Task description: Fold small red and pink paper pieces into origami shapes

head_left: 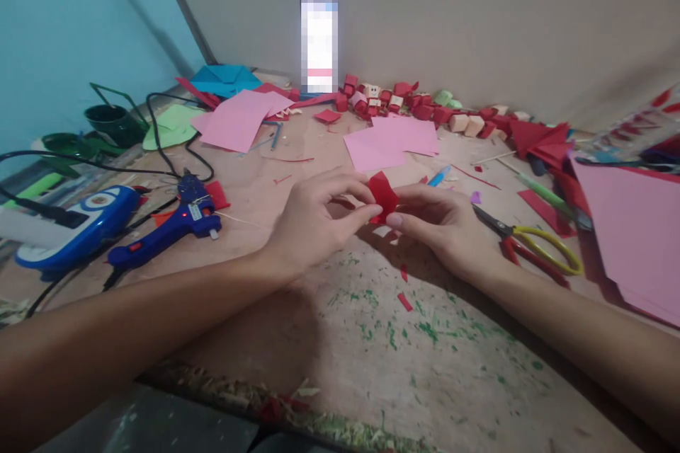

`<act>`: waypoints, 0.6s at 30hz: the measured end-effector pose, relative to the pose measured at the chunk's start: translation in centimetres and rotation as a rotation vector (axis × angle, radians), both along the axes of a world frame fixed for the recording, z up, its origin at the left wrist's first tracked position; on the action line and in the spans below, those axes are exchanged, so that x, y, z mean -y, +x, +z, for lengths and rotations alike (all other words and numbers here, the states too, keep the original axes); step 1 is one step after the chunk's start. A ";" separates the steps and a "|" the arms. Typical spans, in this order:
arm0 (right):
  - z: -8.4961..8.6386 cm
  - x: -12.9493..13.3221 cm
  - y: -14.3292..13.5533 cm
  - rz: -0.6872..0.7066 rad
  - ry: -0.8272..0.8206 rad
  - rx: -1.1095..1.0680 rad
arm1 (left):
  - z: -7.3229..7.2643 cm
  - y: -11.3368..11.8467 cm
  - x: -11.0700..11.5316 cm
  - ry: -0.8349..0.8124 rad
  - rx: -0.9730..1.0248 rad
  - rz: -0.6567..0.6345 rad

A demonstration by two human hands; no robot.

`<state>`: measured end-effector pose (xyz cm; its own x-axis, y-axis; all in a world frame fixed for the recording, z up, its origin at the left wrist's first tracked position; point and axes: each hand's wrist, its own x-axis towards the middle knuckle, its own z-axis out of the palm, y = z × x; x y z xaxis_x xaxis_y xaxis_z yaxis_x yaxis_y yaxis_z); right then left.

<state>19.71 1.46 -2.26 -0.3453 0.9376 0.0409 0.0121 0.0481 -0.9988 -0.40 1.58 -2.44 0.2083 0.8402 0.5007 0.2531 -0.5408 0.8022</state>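
Note:
A small piece of red paper (383, 196), slightly bent, is held up above the middle of the table. My left hand (329, 216) pinches its left edge between thumb and fingers. From the other side my right hand (438, 221) grips its lower right edge, thumb in front and the fingers partly hidden behind. Scissors (547, 251) with yellow and red handles lie just right of my right hand. Two red paper scraps (404, 301) rest on the table below the hands.
A blue glue gun (170, 230) and a blue-white power strip (79, 226) with cables lie left. Pink paper sheets (234, 120) and small red paper blocks (425, 110) line the back, by a lit phone (319, 46). More pink paper (632, 233) is stacked at right.

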 end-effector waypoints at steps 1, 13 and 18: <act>0.0 0.0 0.0 0.001 0.003 0.003 | 0.0 0.0 0.0 -0.004 -0.002 -0.004; 0.0 0.1 0.0 -0.024 0.021 0.011 | -0.4 0.1 0.3 -0.133 0.115 0.025; 0.1 0.2 -0.1 -0.049 0.062 0.074 | -0.5 0.2 0.2 -0.193 0.171 -0.034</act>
